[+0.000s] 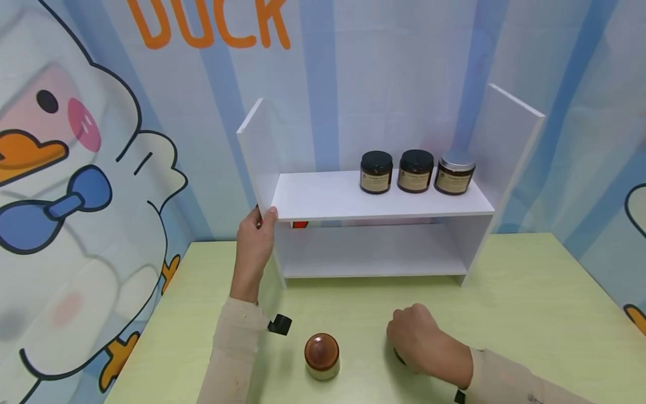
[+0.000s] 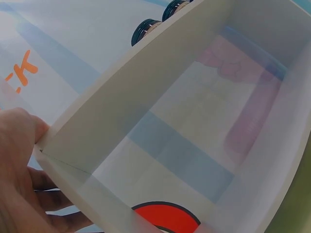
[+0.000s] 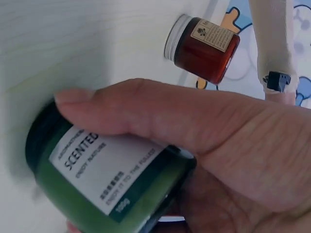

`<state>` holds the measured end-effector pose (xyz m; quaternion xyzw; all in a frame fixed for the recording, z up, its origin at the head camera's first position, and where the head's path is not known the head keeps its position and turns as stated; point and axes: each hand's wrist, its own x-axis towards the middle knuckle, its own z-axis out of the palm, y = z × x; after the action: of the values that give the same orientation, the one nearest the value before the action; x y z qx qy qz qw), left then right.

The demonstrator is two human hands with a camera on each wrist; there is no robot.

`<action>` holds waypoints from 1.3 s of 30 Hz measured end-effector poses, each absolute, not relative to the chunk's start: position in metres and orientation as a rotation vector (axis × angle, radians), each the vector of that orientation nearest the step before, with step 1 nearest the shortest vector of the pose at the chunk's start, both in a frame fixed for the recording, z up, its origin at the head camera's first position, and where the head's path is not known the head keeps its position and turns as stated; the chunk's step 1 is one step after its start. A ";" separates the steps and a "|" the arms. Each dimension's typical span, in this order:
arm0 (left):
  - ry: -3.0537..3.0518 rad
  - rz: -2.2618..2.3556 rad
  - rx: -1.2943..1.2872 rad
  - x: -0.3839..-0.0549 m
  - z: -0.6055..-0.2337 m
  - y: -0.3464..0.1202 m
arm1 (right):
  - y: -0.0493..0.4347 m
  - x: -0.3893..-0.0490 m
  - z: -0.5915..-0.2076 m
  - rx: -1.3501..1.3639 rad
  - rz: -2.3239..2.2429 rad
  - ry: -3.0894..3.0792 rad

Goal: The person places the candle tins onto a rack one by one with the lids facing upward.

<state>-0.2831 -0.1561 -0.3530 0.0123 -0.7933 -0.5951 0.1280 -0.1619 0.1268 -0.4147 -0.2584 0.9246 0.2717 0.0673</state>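
My left hand (image 1: 254, 247) grips the left side panel of a white two-tier shelf (image 1: 323, 199). In the left wrist view, its thumb lies by the board's edge with the fingers behind the panel. My right hand (image 1: 426, 342), low over the table's front, holds a green scented-candle jar (image 3: 73, 194) with a white label. The jar's dark lid end points toward the table; my hand hides most of it in the head view. Between my forearms, an amber jar (image 1: 322, 354) stands upside down on the table, its silver lid (image 3: 177, 38) underneath.
On the shelf's upper board, toward the right, stand two black-lidded jars (image 1: 375, 173) (image 1: 415, 171) and a silver-lidded jar (image 1: 455, 173). The shelf stands at the back of the pale green table (image 1: 530, 314), before a duck-printed backdrop (image 1: 333, 84).
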 end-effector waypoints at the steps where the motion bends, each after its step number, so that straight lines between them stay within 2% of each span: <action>1: -2.306 -1.731 0.034 -0.283 -0.353 -0.156 | 0.129 -0.162 -0.414 -0.783 0.782 2.787; 26: -2.319 -1.713 0.080 -0.282 -0.354 -0.156 | 0.160 -0.161 -0.423 -0.677 -0.256 2.925; 39: -2.326 -1.706 0.102 -0.284 -0.353 -0.154 | 0.163 -0.160 -0.428 -0.615 -0.482 2.906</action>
<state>-0.2835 -0.1541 -0.3527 0.0349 -0.7992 -0.5864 0.1273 -0.1604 0.1628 -0.4282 -0.2040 0.9636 -0.1599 0.0663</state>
